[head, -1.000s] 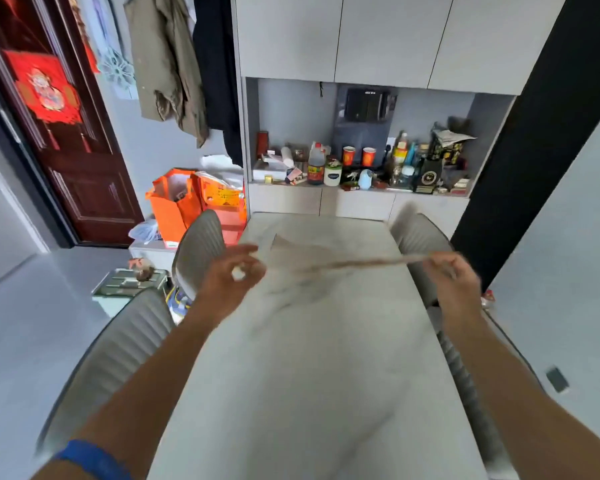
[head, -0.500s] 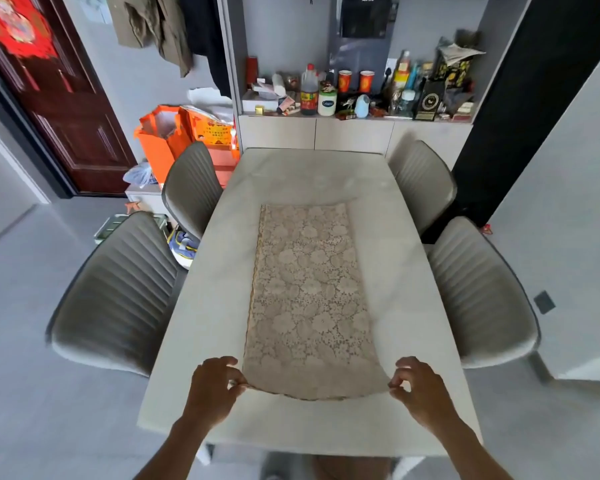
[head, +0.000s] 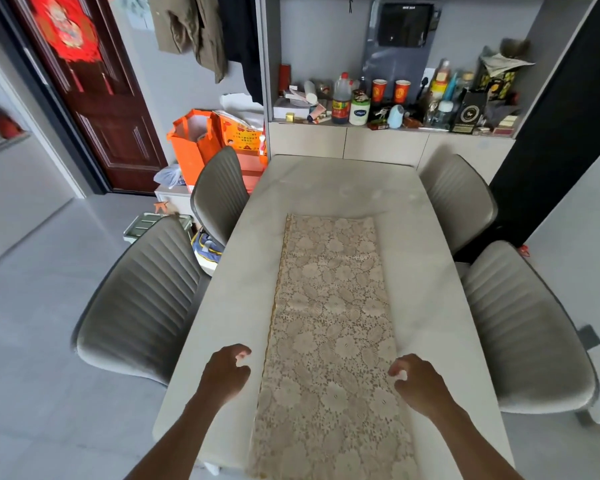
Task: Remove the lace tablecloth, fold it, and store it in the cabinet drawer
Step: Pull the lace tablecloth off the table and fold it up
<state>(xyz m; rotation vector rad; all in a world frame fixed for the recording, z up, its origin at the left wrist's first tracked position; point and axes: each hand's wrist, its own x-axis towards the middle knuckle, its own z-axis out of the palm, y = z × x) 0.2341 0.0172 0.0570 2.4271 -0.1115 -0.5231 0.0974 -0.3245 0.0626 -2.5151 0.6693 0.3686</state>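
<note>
A beige lace tablecloth (head: 329, 327), folded into a long narrow strip, lies flat along the middle of the pale marble table (head: 433, 282), its near end reaching the table's front edge. My left hand (head: 226, 372) hovers just left of the strip with fingers loosely curled and holding nothing. My right hand (head: 420, 382) sits at the strip's right edge, fingers loosely curled, empty. The cabinet (head: 385, 145) with its beige drawer fronts stands beyond the table's far end, all fronts closed.
Grey padded chairs flank the table: two on the left (head: 142, 306) and two on the right (head: 527, 327). The cabinet shelf holds several bottles and cups (head: 378, 98). Orange bags (head: 201, 140) and a dark red door (head: 94, 91) are at the far left.
The cloth, earlier held taut in the air by both hands, was laid on the table. Both hands have let go of its near corners and now sit beside it.
</note>
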